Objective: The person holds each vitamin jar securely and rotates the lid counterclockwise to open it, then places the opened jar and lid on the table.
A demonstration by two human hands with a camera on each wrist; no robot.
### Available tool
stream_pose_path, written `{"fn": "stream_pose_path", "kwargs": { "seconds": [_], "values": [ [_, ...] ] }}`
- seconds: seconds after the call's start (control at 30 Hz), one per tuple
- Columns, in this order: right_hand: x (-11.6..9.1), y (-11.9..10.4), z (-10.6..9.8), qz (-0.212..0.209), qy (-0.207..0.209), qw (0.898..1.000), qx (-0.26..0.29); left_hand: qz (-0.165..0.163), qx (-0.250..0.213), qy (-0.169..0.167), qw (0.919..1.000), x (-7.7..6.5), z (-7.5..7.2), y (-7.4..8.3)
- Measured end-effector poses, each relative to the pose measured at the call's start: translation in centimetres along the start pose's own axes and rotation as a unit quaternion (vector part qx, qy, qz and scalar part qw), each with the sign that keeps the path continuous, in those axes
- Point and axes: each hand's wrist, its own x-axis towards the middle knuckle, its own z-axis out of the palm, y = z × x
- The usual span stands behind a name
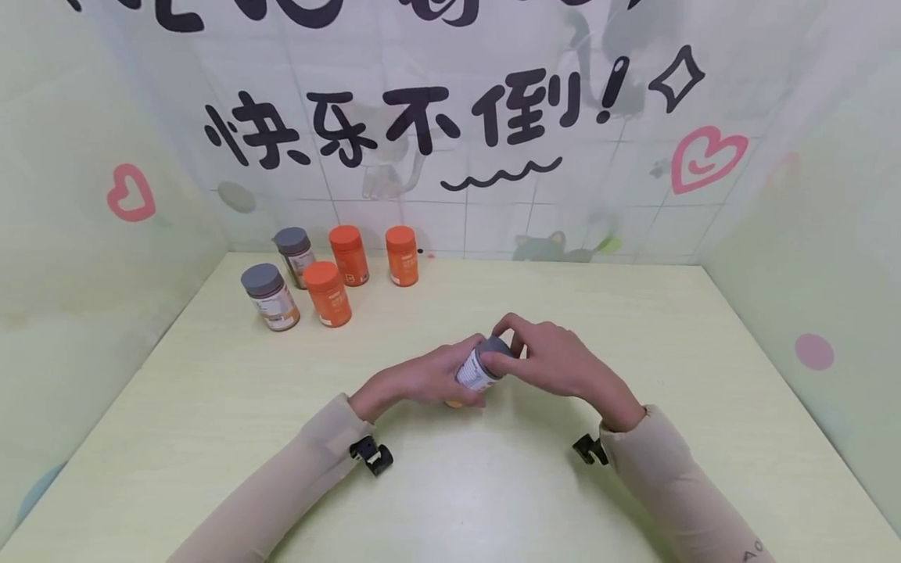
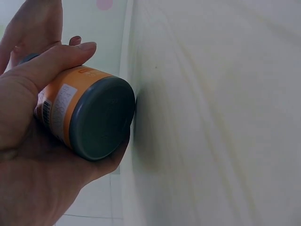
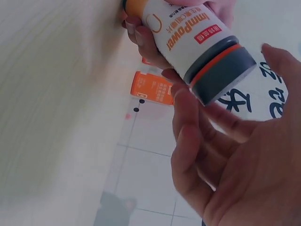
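My left hand point(image 1: 439, 374) grips a supplement bottle point(image 1: 474, 375) round its body, thumb on one side and fingers on the other. The bottle has a white "ImmPower" label point(image 3: 193, 33), an orange band and a dark base point(image 2: 104, 120). It is tilted, its base close to the table surface. A grey cap point(image 3: 223, 73) sits at its top, with a thin orange ring below it. About this cap is my right hand point(image 1: 556, 358), fingers loosely bent. In the right wrist view its fingertips are at the cap's edge and its thumb is apart from it.
At the back left of the table point(image 1: 633, 313) stand three orange bottles point(image 1: 403, 258) and two grey-capped bottles point(image 1: 271, 301). A printed wall sheet point(image 1: 464, 219) rises along the back edge, with side panels left and right. Each sleeve has a black clip point(image 1: 371, 455) at the wrist.
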Motion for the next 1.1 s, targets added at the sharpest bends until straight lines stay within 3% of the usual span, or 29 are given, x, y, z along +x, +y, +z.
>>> {"fn": "stream_pose_path", "kwargs": {
  "seconds": [0.23, 0.6, 0.87, 1.1],
  "values": [
    [-0.06, 0.08, 0.5, 0.049, 0.015, 0.998, -0.048, -0.01, 0.012, 0.0, 0.9999, 0.19, -0.05, 0.09],
    [-0.25, 0.58, -0.04, 0.012, -0.04, 0.999, 0.021, -0.009, 0.001, -0.007, 0.9999, 0.37, -0.01, 0.16],
    [-0.04, 0.23, 0.13, 0.031, -0.013, 0.999, -0.015, -0.013, 0.004, -0.001, 0.9999, 0.23, -0.02, 0.09],
    [0.03, 0.15, 0.08, 0.023, -0.033, 0.999, -0.003, -0.016, -0.006, -0.004, 0.9998, 0.13, 0.03, 0.09]
  ]
}}
